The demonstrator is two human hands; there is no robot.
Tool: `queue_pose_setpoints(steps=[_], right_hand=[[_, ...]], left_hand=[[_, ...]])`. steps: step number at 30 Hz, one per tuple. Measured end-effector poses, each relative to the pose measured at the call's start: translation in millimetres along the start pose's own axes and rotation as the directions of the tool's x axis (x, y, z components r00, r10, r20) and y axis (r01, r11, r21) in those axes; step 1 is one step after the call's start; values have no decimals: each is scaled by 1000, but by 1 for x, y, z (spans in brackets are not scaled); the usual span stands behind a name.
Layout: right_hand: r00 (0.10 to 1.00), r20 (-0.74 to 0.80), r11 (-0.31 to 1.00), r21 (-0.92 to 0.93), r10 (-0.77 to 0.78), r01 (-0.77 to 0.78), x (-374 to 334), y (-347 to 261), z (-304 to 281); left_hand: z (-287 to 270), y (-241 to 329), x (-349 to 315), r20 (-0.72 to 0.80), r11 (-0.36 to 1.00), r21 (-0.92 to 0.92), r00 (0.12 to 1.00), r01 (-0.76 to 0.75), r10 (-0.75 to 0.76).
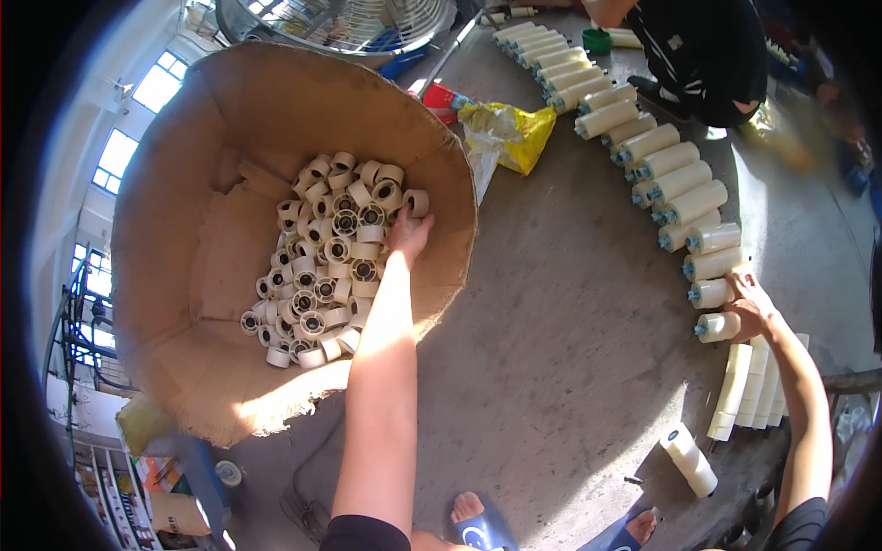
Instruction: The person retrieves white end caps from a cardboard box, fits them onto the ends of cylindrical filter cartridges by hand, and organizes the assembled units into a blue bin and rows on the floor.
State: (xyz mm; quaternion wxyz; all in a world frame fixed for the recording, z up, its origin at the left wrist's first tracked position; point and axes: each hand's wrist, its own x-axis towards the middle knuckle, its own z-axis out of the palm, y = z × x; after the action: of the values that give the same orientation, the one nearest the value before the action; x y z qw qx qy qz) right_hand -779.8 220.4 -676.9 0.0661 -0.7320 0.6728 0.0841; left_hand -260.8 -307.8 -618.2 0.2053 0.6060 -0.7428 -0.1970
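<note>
My left hand point(411, 237) reaches into a big cardboard box point(211, 110) and closes round one white plastic roller wheel point(416, 201) at the right side of a heap. Many similar short wheels point(322, 248) with dark hubs are piled there. Off to the right, my right hand point(753, 306) grips the near end of a curved row on the floor, its fingers curled at the right end of a short white roller point(718, 326). Another short roller point(711, 294) lies just beyond. Longer white rollers point(691, 204) with bluish ends continue the row away from me.
White roller stacks point(732, 390) lie below my right hand, with a separate roller point(689, 459) on the floor nearby. A yellow bag point(519, 138) sits beside the box. Beyond it are a large fan point(340, 23) and another person point(703, 55) in dark clothes.
</note>
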Motion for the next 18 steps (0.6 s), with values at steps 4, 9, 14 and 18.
queue_pose_setpoints(steps=[4,9,14,18], right_hand=[[1000,10,1000,-4,18,-18,7,-18,-11],[988,100,991,46,119,-124,-15,-26,-28],[983,-181,982,189,44,-9,22,-71,12],[984,-134,976,200,119,-91,-9,-79,-7]], left_hand=[[10,-19,27,196,974,-224,979,-4,49],[2,48,-2,249,951,-308,966,4,76],[-82,128,-130,29,796,-443,881,-411,472],[-102,159,-313,350,673,-144,599,-726,721]])
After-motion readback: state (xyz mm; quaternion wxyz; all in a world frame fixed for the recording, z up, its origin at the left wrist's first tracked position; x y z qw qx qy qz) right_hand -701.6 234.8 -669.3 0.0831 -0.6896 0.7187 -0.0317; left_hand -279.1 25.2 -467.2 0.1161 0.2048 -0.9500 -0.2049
